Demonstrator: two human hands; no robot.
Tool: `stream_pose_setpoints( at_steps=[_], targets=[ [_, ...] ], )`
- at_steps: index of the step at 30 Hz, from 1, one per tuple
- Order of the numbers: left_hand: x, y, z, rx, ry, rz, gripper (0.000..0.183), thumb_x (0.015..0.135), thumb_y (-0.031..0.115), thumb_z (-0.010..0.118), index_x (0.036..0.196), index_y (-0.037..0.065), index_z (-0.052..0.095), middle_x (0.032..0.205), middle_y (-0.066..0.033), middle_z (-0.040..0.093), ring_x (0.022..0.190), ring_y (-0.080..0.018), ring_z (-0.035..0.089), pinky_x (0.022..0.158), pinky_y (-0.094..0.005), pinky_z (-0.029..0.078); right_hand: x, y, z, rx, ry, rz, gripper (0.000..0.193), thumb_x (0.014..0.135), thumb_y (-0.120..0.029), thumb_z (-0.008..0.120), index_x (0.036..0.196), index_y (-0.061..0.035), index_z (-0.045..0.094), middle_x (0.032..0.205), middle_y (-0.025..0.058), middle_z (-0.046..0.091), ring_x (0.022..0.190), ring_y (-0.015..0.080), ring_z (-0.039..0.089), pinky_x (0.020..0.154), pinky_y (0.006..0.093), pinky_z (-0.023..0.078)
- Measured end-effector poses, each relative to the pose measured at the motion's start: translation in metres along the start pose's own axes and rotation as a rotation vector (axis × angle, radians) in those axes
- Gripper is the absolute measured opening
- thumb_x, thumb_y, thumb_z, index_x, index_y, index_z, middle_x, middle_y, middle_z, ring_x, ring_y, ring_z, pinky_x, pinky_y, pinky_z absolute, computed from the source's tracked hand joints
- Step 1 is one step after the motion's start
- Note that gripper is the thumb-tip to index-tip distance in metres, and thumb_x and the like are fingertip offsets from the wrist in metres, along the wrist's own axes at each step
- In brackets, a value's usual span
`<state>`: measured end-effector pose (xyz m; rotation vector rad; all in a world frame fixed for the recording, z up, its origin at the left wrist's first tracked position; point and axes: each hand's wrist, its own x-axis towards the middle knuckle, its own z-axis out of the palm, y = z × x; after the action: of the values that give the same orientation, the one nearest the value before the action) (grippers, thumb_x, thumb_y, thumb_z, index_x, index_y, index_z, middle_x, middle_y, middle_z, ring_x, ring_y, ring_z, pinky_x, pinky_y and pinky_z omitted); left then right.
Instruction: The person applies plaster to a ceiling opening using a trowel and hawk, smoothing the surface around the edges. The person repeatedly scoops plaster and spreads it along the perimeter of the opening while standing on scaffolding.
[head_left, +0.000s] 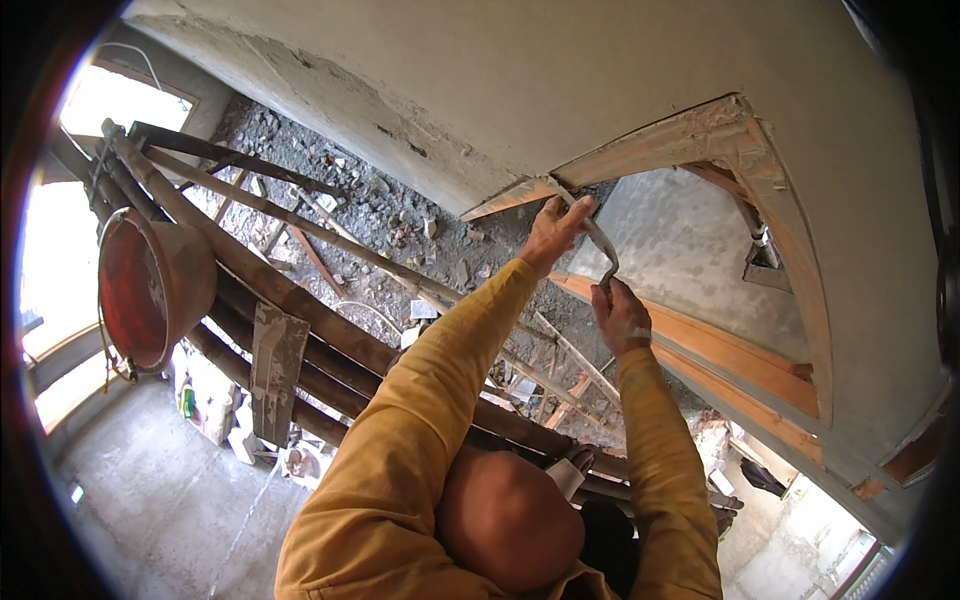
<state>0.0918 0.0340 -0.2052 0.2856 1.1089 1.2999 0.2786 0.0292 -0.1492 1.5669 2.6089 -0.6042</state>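
My right hand (622,316) is closed round the handle end of a grey trowel (599,238), seen nearly edge-on, with a curved metal neck. My left hand (553,238) is at the far part of its blade, thumb and fingers against it; the exact finger hold is partly hidden. The blade's far end lies by the lower left corner of a wooden window frame (795,245) smeared with mortar. Around that frame runs the grey plastered wall (640,60).
Dark scaffold poles (300,310) run below my arms. A mortar-stained bucket (190,275), reddish inside, hangs at their left end. A plaster-coated float (275,375) lies across them. Far beneath are rubble (400,225) and a concrete floor (170,500).
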Motion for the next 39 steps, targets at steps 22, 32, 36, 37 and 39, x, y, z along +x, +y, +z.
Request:
stream_pose_setpoints(
  at_steps=[22, 32, 36, 37, 39],
  targets=[
    [-0.031, -0.098, -0.100, 0.404, 0.223, -0.084, 0.072, 0.091, 0.046, 0.059, 0.137, -0.004, 0.034, 0.132, -0.0236, 0.048, 0.109, -0.0294, 0.059, 0.091, -0.0360, 0.048, -0.191, 0.006, -0.049, -0.302, -1.336, 0.170, 0.043, 0.084, -0.034, 0.055, 0.116, -0.0055, 0.061, 0.112, 0.0219, 0.064, 0.105, 0.0353, 0.062, 0.091, 0.0421, 0.047],
    [-0.062, -0.060, -0.119, 0.665, 0.284, 0.091, 0.053, 0.091, 0.048, 0.056, 0.113, -0.001, 0.059, 0.082, -0.0091, 0.062, 0.079, -0.0185, 0.060, 0.068, -0.0341, 0.047, -0.176, 0.058, -0.095, -0.273, -0.757, 0.011, 0.034, 0.084, -0.032, 0.048, 0.103, -0.0051, 0.058, 0.102, 0.0215, 0.064, 0.094, 0.0382, 0.063, 0.085, 0.0470, 0.049],
    [-0.106, -0.036, -0.115, 0.600, 0.258, 0.094, 0.054, 0.091, 0.049, 0.056, 0.110, -0.001, 0.060, 0.082, -0.0097, 0.063, 0.079, -0.0162, 0.060, 0.067, -0.0310, 0.046, -0.163, 0.060, -0.070, -0.087, -0.463, 0.018, 0.036, 0.082, -0.030, 0.053, 0.106, -0.0036, 0.057, 0.100, 0.0227, 0.064, 0.094, 0.0386, 0.063, 0.086, 0.0462, 0.050],
    [-0.118, -0.032, -0.121, 0.581, 0.264, 0.109, 0.055, 0.091, 0.049, 0.056, 0.110, -0.002, 0.060, 0.082, -0.0103, 0.064, 0.079, -0.0162, 0.060, 0.067, -0.0308, 0.046, -0.154, 0.053, -0.071, -0.040, -0.421, 0.016, 0.039, 0.081, -0.031, 0.054, 0.107, -0.0032, 0.057, 0.101, 0.0225, 0.065, 0.096, 0.0386, 0.063, 0.086, 0.0463, 0.049],
    [-0.134, -0.028, -0.133, 0.647, 0.274, 0.111, 0.057, 0.091, 0.050, 0.055, 0.111, -0.003, 0.059, 0.086, -0.0119, 0.065, 0.079, -0.0153, 0.059, 0.069, -0.0303, 0.046, -0.134, 0.043, -0.082, -0.107, -0.542, 0.129, 0.043, 0.081, -0.033, 0.055, 0.112, -0.0028, 0.056, 0.106, 0.0223, 0.064, 0.099, 0.0387, 0.062, 0.087, 0.0462, 0.049]
  ],
)
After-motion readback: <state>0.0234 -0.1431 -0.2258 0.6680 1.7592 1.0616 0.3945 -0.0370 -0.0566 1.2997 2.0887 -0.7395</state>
